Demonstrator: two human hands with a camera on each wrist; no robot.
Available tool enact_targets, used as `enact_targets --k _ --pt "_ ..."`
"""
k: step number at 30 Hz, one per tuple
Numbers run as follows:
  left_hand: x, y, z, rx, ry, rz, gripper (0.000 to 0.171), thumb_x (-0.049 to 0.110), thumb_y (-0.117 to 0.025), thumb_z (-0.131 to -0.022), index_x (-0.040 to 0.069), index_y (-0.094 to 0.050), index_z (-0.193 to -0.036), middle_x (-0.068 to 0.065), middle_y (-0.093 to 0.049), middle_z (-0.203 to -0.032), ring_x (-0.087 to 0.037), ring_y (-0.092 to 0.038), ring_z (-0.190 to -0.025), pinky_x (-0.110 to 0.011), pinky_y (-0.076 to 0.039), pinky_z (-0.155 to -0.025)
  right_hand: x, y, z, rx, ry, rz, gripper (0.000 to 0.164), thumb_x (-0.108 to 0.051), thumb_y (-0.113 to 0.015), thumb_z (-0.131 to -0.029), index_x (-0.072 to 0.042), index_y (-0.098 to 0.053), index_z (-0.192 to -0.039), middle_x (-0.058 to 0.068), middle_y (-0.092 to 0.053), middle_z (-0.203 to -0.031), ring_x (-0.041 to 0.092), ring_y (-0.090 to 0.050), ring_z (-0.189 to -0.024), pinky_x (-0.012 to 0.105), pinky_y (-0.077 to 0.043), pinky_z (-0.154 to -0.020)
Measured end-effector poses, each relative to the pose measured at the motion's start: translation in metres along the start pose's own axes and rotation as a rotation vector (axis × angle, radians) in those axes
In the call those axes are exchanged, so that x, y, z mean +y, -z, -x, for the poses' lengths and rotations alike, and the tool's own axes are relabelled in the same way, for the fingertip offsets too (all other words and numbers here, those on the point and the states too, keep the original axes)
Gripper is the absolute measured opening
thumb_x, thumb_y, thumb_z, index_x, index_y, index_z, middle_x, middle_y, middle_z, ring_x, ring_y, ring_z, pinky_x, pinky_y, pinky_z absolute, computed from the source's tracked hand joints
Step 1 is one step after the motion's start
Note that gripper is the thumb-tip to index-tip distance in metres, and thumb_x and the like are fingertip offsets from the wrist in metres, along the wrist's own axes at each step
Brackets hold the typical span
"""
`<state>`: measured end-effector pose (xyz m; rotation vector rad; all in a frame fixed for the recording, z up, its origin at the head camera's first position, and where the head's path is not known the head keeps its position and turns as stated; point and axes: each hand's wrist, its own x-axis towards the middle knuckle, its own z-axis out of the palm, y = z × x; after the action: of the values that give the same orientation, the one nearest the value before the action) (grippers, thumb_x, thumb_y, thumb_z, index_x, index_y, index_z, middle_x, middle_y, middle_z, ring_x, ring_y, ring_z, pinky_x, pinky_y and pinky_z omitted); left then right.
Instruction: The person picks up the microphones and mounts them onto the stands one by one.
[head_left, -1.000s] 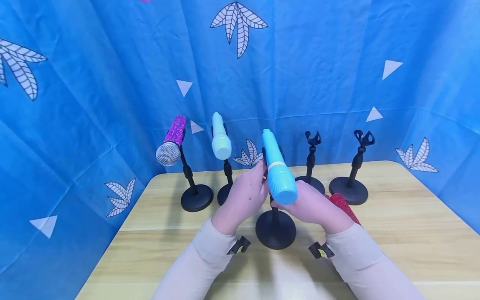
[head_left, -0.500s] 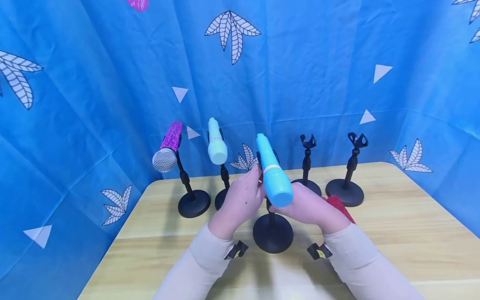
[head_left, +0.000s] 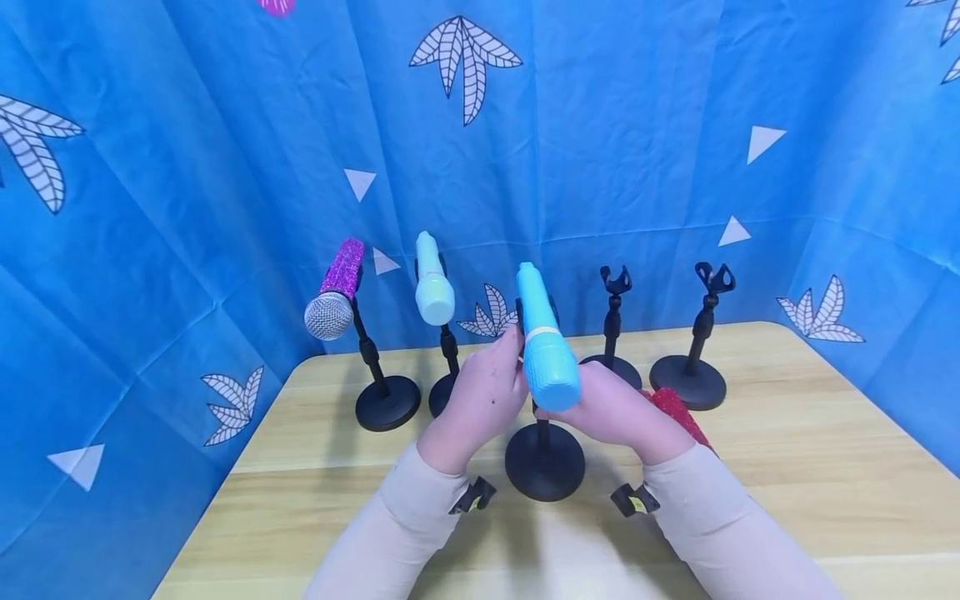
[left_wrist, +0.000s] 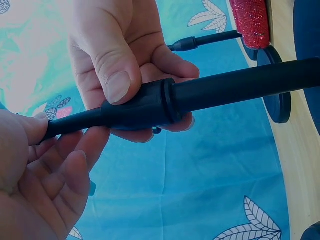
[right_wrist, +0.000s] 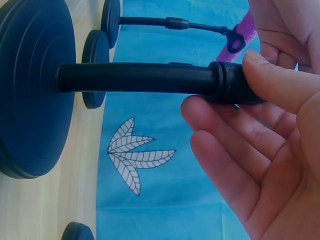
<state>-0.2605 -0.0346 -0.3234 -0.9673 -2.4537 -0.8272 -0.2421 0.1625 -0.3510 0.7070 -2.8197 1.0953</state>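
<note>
A bright blue microphone point(head_left: 551, 367) rests in the clip of the middle black desk stand point(head_left: 545, 463), its head tilted toward me. My left hand point(head_left: 483, 392) pinches the stand's thin upper rod point(left_wrist: 75, 121) just below the microphone. Lower on the same pole, my right hand point(head_left: 603, 404) grips the thick collar point(left_wrist: 137, 107) between thumb and fingers. In the right wrist view the right thumb point(right_wrist: 275, 80) presses along that collar, above the thicker lower tube point(right_wrist: 135, 77). The microphone hides part of both hands in the head view.
To the left, a purple glitter microphone point(head_left: 341, 287) and a pale mint microphone point(head_left: 433, 279) sit in stands. Two stands with bare clips, one nearer point(head_left: 617, 283) and one farther right point(head_left: 712, 283), stand at right. A red glittery object point(head_left: 678, 412) lies behind my right forearm.
The head view shifted slightly between the first two frames. Since half a second ago the blue microphone has turned slightly, its head moving a little left. Both hands keep their hold on the stand.
</note>
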Motion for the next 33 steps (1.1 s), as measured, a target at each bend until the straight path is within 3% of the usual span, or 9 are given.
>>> enact_targets --k 4,10,16,20,25,30,33 --pt "0.001 0.001 0.0 -0.014 0.021 0.01 0.013 0.008 -0.053 -0.104 0.003 -0.052 -0.116 -0.005 -0.062 -0.091 -0.019 -0.068 -0.082 -0.032 -0.058 -0.075 -0.004 0.003 0.001 -0.022 -0.013 0.028 0.028 -0.03 -0.079 -0.089 -0.016 -0.068 -0.11 -0.013 -0.067 -0.078 0.006 -0.066 -0.075 0.034 -0.057 -0.076" --pt "-0.003 0.005 -0.001 -0.022 0.031 0.011 0.009 0.013 -0.052 -0.104 0.009 -0.052 -0.113 0.0 -0.059 -0.087 -0.013 -0.061 -0.072 -0.028 -0.053 -0.064 -0.014 0.016 0.006 -0.042 -0.032 0.153 0.027 -0.036 -0.079 -0.089 -0.017 -0.069 -0.106 -0.011 -0.063 -0.073 0.009 -0.062 -0.07 0.034 -0.054 -0.068" --pt "-0.013 0.015 0.01 -0.081 0.075 0.015 0.013 0.026 -0.056 -0.104 0.017 -0.059 -0.112 0.009 -0.062 -0.089 -0.008 -0.057 -0.074 -0.028 -0.05 -0.064 -0.018 0.023 0.024 -0.108 -0.102 0.266 0.043 -0.049 -0.076 -0.088 -0.016 -0.072 -0.116 -0.007 -0.072 -0.106 0.019 -0.068 -0.102 0.046 -0.055 -0.088" --pt "-0.026 0.014 0.033 -0.224 0.052 -0.112 0.02 0.035 -0.057 -0.103 0.019 -0.064 -0.112 0.01 -0.064 -0.096 -0.007 -0.061 -0.084 -0.03 -0.053 -0.073 -0.017 0.015 0.04 -0.231 -0.17 0.319 0.053 -0.052 -0.078 -0.085 -0.019 -0.071 -0.127 -0.003 -0.068 -0.124 0.023 -0.063 -0.118 0.05 -0.051 -0.096" --pt "-0.036 0.006 0.061 -0.456 -0.109 -0.279 0.033 0.04 -0.061 -0.101 0.016 -0.068 -0.123 0.005 -0.067 -0.116 -0.011 -0.064 -0.105 -0.034 -0.054 -0.087 -0.017 0.0 0.048 -0.374 -0.137 0.437 0.06 -0.047 -0.082 -0.081 -0.015 -0.07 -0.131 0.002 -0.065 -0.132 0.024 -0.062 -0.121 0.048 -0.051 -0.097" --pt "-0.035 -0.006 0.076 -0.654 -0.25 -0.369 0.056 0.049 -0.064 -0.097 0.01 -0.063 -0.137 -0.003 -0.06 -0.139 -0.016 -0.058 -0.125 -0.032 -0.048 -0.101 -0.018 -0.016 0.048 -0.429 -0.116 0.547 0.068 -0.048 -0.081 -0.08 -0.01 -0.066 -0.134 0.008 -0.059 -0.141 0.027 -0.06 -0.125 0.048 -0.051 -0.097" --pt "-0.032 -0.011 0.082 -0.735 -0.264 -0.399 0.067 0.054 -0.063 -0.096 0.008 -0.056 -0.144 -0.009 -0.051 -0.149 -0.019 -0.051 -0.134 -0.032 -0.043 -0.106 -0.02 -0.024 0.048 -0.443 -0.111 0.58 0.07 -0.048 -0.081 -0.08 -0.008 -0.065 -0.135 0.009 -0.057 -0.144 0.028 -0.057 -0.128 0.046 -0.05 -0.099"
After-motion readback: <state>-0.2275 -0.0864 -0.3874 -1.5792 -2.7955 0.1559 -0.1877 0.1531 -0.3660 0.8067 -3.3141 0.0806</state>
